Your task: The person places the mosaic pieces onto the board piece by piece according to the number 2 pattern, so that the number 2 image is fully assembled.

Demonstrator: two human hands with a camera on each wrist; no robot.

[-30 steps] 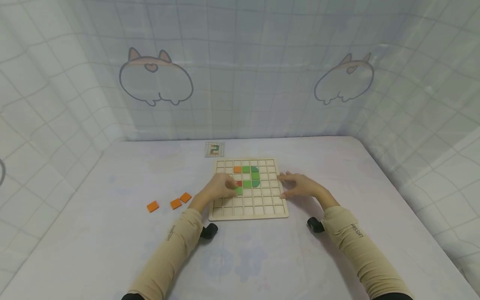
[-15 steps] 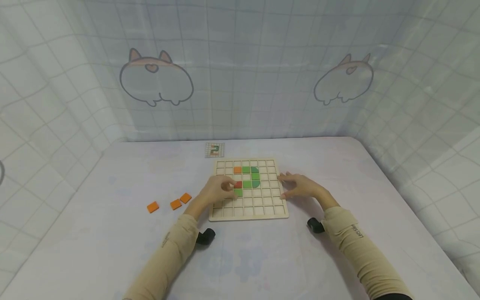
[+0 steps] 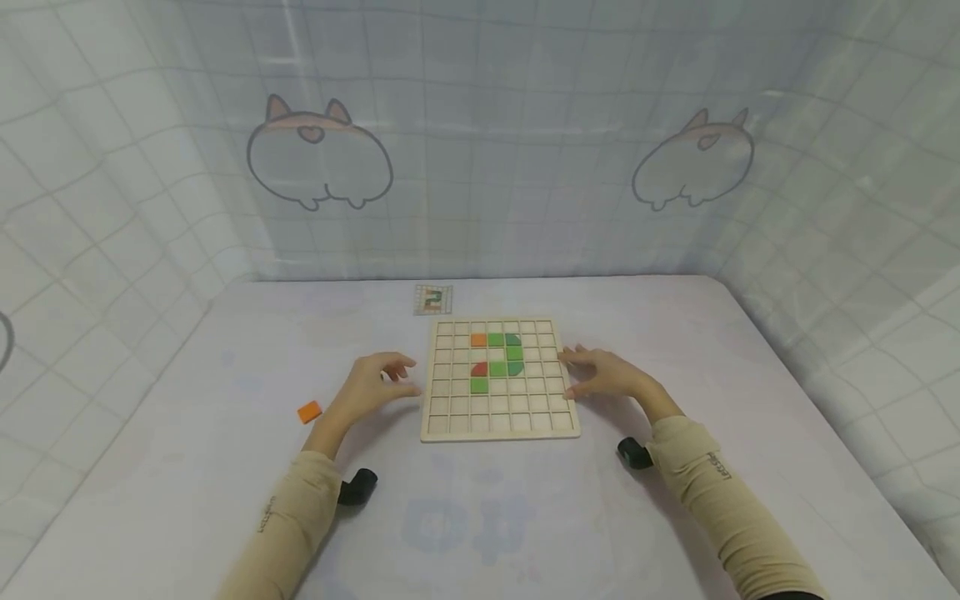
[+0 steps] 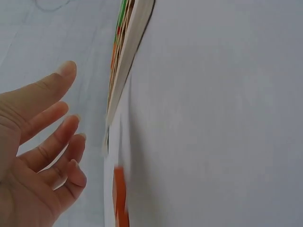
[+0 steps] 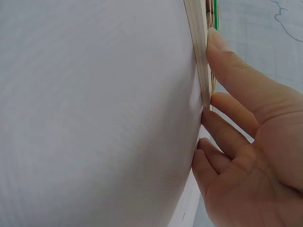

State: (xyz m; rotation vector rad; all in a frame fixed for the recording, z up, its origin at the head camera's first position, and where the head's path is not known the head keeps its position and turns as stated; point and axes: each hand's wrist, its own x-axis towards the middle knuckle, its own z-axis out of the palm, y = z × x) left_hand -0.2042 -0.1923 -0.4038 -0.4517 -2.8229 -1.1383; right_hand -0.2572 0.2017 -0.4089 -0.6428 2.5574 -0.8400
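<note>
A pale wooden grid board (image 3: 450, 417) lies on the table. Set in its cells are an orange square tile (image 3: 478, 340), several green tiles (image 3: 514, 353) and a red tile with a rounded corner (image 3: 480, 369). Left of the board my left hand (image 3: 372, 385) hovers with thumb and fingers apart, holding nothing. Beneath it, orange tiles (image 4: 120, 194) show in the left wrist view; in the head view the hand and wrist cover them. My right hand (image 3: 606, 372) rests at the board's right edge, its thumb and fingertips touching the wooden side (image 5: 201, 61).
One orange tile (image 3: 309, 412) lies left of the left wrist. A small pattern card (image 3: 432, 300) sits behind the board's far left corner. White gridded curtains (image 3: 510, 200) rise at the back and on both sides of the table.
My left hand has moved left off the board, uncovering the red and green tiles and now covering two orange tiles. My right hand stays at the board's edge.
</note>
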